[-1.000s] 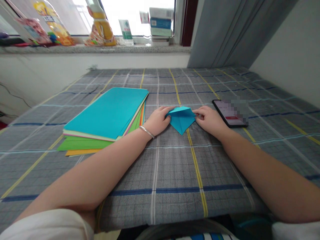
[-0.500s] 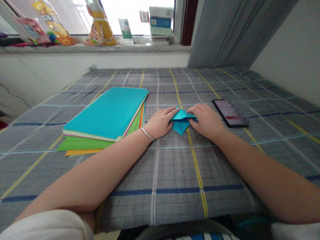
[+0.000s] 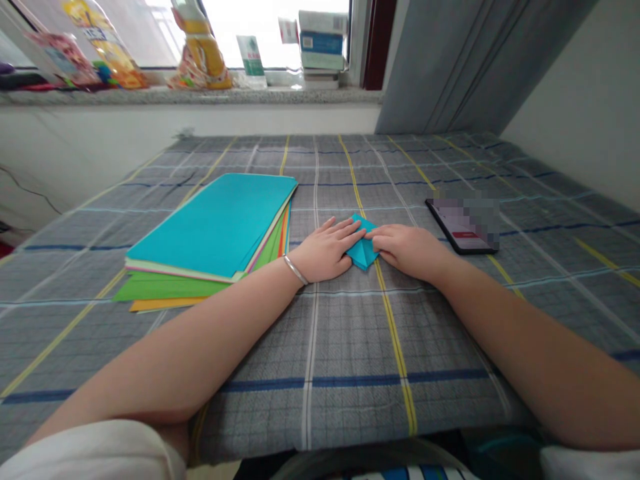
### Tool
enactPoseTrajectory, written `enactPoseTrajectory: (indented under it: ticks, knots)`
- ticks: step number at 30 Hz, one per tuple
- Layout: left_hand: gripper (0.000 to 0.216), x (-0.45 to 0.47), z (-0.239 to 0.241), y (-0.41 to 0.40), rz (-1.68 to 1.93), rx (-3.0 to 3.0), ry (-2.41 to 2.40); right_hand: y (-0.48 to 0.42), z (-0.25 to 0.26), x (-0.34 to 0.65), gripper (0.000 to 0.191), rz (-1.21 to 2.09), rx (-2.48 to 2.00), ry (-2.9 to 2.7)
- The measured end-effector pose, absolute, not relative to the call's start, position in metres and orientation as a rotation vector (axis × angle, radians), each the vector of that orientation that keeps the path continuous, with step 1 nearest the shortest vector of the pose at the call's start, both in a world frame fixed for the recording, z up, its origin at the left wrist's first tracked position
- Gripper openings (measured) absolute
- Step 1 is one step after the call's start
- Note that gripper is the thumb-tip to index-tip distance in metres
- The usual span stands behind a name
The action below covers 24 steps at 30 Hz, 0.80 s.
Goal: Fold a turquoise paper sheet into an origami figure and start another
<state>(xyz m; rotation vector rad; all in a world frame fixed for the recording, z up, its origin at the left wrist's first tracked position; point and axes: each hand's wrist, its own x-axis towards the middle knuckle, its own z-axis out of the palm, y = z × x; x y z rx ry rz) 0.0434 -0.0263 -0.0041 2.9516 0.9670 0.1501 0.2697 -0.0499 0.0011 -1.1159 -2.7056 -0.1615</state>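
Folded turquoise paper (image 3: 362, 251), creased into a small pointed shape, lies flat on the tabletop (image 3: 350, 347) about midway between its left and right edges, a little beyond the middle toward the far edge, with its point aimed at the near edge. Both hands press down on it from either side: the left hand (image 3: 325, 251) rests palm down with its fingers (image 3: 345, 230) stretched flat over the left part of the paper, and the right hand (image 3: 407, 248) lies flat over the right part, its fingertips meeting the left hand's on top of the fold, so that only the middle and lower tip of the paper show between them. Neither grip is closed around the paper; the fingers are laid out flat and hold it down against the cloth. A thin silver bangle (image 3: 294, 269) circles the left wrist. A grey checked cloth with blue, white and yellow lines (image 3: 450, 167) covers the tabletop. Just left of the left hand sits a stack of coloured paper sheets (image 3: 215, 230), turquoise on top with green, orange and pink edges showing beneath it, reaching toward the left edge. Just right of the right hand, apart from it, a black smartphone (image 3: 463, 227) lies face up with its screen lit. Beyond the far edge a stone windowsill (image 3: 200, 97) carries bright snack bags (image 3: 203, 53) and a stack of small boxes (image 3: 321, 50), and a grey curtain (image 3: 465, 60) hangs by the far right corner.
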Motion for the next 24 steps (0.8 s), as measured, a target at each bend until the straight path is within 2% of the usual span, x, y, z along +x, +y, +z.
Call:
enactPoseTrajectory:
  ticks: [15, 20, 24]
  knots:
    - [0.067, 0.053, -0.013, -0.035, 0.113, 2.865, 1.133, -0.056, 0.013, 0.263, 0.028, -0.172, -1.267, -2.779]
    - [0.07, 0.056, -0.013, -0.036, 0.122, 2.856, 1.16, -0.06, 0.016, 0.258, 0.017, -0.17, -1.395, -2.722]
    - [0.066, 0.059, -0.013, -0.035, 0.217, 2.866, 1.241, -0.059, 0.012, 0.253, 0.023, -0.158, -1.516, -2.624]
